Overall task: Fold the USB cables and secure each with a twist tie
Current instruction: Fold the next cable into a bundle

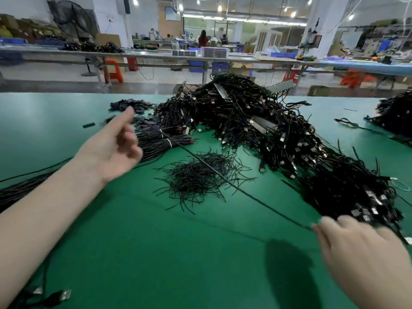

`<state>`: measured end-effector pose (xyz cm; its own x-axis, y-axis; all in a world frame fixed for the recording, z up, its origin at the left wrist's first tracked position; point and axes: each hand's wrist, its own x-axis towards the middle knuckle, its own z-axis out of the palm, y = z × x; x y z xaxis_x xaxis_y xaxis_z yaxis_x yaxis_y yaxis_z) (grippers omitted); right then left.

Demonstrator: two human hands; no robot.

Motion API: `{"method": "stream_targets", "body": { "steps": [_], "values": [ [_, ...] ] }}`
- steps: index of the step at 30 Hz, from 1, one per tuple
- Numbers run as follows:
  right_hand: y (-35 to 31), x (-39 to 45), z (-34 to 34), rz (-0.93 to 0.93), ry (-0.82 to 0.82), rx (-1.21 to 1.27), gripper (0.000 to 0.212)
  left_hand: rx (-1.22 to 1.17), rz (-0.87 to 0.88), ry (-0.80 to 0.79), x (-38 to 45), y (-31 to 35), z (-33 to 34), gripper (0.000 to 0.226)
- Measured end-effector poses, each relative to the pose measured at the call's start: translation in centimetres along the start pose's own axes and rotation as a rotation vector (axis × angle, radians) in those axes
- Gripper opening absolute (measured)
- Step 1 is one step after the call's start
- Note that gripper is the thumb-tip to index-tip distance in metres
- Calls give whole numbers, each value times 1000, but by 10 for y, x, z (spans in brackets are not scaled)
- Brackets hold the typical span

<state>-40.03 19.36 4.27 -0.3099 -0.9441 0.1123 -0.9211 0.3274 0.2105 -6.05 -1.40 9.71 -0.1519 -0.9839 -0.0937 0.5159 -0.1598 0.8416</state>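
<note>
USB cables lay in a big black heap across the centre and right of the frame, metal plugs glinting among them, on a green table that filled the lower two thirds of the picture. One single cable ran taut and diagonal from the tied bundles at centre left down to the right hand at lower right, whose fingertips pinched its end. The left hand, at centre left, hovered above the table with fingers loosely curled and blurred, holding nothing visible. A loose pile of twist ties sat at the centre, just under the stretched cable. Small dark pieces lay scattered at upper centre left, and a second cable heap sat at the right edge. Two USB plugs rested at lower left. Behind the table, the upper frame showed a factory hall: long workbenches, orange stools, blue bins, a standing fan, ceiling lights, and a person standing far off.
</note>
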Motion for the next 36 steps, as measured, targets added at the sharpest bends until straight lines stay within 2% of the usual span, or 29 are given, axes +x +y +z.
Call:
{"method": "stream_targets", "body": {
  "steps": [1, 3, 6, 8, 10, 11, 12, 14, 16, 18, 21, 25, 27, 31, 36],
  "values": [
    [-4, -3, 9, -15, -98, -82, 28, -51, -12, -48, 2, -4, 17, 24],
    [-8, 0, 25, -48, -171, -31, 31, -100, -20, -131, 5, -16, 51, 25],
    [-22, 17, 20, -31, -294, 89, 35, -32, -19, -240, 2, -43, 91, 31],
    [-37, 36, 10, -75, -115, 155, 55, 38, -27, -288, -1, -63, 105, 36],
    [-60, 55, -9, -160, 8, 556, 69, 116, -21, -307, -3, -78, 112, 41],
    [-71, 64, -20, -192, 3, 834, 63, 146, -23, -318, -4, -85, 115, 42],
    [-82, 73, -27, -223, -8, 1074, 48, 170, -20, -332, -4, -89, 116, 43],
    [-100, 89, -36, -284, 39, 1288, 15, 217, 9, -355, -2, -95, 116, 43],
    [-110, 98, -41, -336, 125, 1378, 16, 284, 37, -366, 1, -95, 113, 44],
    [-114, 104, -40, -381, 82, 1503, 16, 302, 53, -386, 5, -92, 108, 43],
    [-117, 107, -33, -463, 18, 1494, 11, 329, 83, -378, 10, -88, 100, 43],
    [-113, 110, -29, -376, -128, 1660, 14, 379, 39, -455, 9, -90, 99, 41],
    [-109, 109, -32, -381, -173, 1660, 16, 362, 45, -480, 8, -91, 99, 40],
    [-111, 103, -30, -395, -135, 1548, 11, 337, 71, -479, 6, -89, 100, 40],
    [-115, 100, -34, -434, -173, 1702, 13, 540, 52, -520, 1, -86, 101, 47]
  ]
}}
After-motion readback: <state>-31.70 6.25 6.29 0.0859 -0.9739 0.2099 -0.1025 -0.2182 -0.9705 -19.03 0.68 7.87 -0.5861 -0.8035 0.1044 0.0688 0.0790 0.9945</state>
